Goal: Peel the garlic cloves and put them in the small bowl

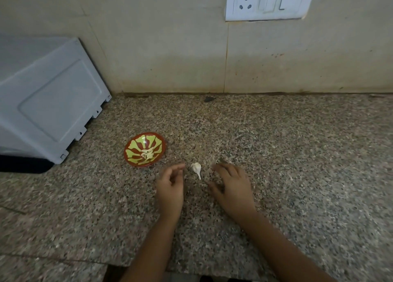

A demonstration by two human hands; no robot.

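Your speckled granite surface meets a beige tiled wall with a white socket plate. A grey boxy appliance sits beyond your left hand. A papery white clove lies between your hands, neither touching it. The left hand is loosely curled and empty; the right hand is spread and blurred. A round red-and-yellow bowl of peeled cloves stands just past your left hand.

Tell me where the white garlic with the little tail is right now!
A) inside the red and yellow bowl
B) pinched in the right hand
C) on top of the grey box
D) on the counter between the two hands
D: the garlic clove lies on the speckled counter in the gap between the left hand and the right hand, and neither hand touches it.
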